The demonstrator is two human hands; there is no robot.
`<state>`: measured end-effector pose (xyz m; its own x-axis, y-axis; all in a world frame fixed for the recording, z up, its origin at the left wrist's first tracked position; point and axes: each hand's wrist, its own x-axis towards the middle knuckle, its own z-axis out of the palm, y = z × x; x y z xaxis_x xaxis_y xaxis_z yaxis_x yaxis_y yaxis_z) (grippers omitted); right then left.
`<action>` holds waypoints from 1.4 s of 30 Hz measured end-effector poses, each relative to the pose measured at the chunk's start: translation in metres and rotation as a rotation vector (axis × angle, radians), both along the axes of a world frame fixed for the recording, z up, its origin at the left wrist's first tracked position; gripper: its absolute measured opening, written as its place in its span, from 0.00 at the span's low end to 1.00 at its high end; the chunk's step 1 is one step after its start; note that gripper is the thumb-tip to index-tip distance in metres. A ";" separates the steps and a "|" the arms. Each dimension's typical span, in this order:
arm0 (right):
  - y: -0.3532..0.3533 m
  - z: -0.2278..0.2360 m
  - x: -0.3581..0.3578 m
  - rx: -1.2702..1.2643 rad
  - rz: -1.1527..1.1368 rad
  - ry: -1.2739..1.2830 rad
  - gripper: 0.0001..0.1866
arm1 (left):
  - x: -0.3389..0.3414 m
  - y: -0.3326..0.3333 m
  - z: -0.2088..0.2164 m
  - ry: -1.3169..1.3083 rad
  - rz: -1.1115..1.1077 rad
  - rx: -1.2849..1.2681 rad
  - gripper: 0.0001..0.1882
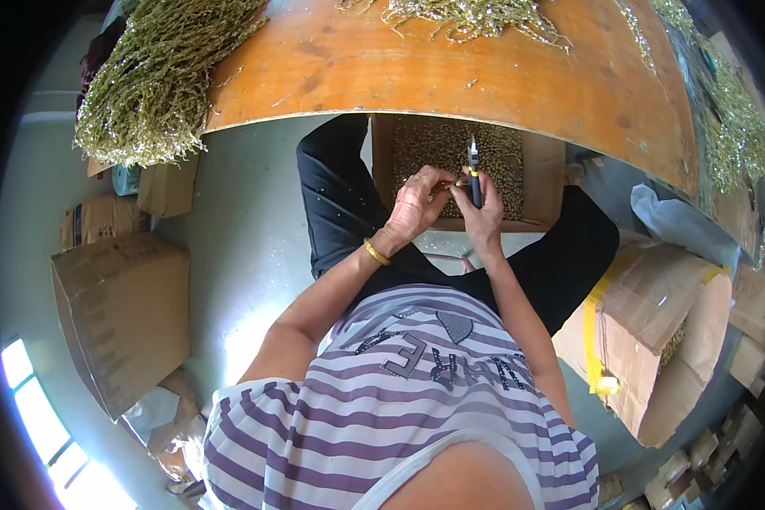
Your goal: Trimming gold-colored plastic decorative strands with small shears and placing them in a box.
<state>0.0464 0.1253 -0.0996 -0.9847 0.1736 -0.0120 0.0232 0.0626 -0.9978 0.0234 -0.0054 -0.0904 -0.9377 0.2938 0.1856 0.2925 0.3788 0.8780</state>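
My left hand (pixel 418 202), with a gold bangle at its wrist, pinches a small gold bead-like piece (pixel 461 182) between fingertips. Close against it, my right hand (pixel 483 218) grips a craft knife (pixel 474 174) with a black and yellow handle, its pointed blade aimed away from me. The right fingertips also meet at the small piece; which of them bear on it is hard to make out. Below both hands an open cardboard box (pixel 542 180) between my knees holds a mass of small gold-brown pieces.
The orange wooden table (pixel 450 76) curves over the box's far side. Glittery gold-green sprays lie in a bundle (pixel 157 81) at its left, with more at the far edge (pixel 476 17) and right (pixel 727 127). Cardboard boxes stand on the floor at left (pixel 127 314) and right (pixel 629 314).
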 end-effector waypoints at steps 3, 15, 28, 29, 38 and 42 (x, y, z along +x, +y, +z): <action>0.004 0.007 -0.001 -0.027 -0.009 0.012 0.16 | -0.001 -0.002 0.006 0.077 -0.020 -0.078 0.11; 0.012 0.028 0.005 0.080 -0.162 0.040 0.15 | -0.003 0.000 0.002 -0.653 0.060 0.688 0.08; 0.007 0.048 0.002 -0.247 -0.054 -0.058 0.16 | 0.000 0.004 0.027 -0.900 0.013 0.882 0.10; 0.008 0.048 0.003 -0.247 -0.055 -0.058 0.16 | 0.000 0.004 0.028 -0.909 -0.008 0.900 0.12; 0.006 0.057 0.008 -0.196 -0.061 0.014 0.17 | -0.006 0.001 0.034 -0.623 -0.254 0.734 0.09; 0.004 0.055 0.009 -0.367 -0.103 -0.025 0.17 | -0.006 0.004 0.033 -0.597 -0.287 0.847 0.05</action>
<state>0.0554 0.1292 -0.0447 -0.9610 0.2513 -0.1153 0.0351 -0.3027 -0.9524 0.0172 -0.0015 -0.0572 -0.8604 0.5086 -0.0326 -0.2893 -0.4348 0.8528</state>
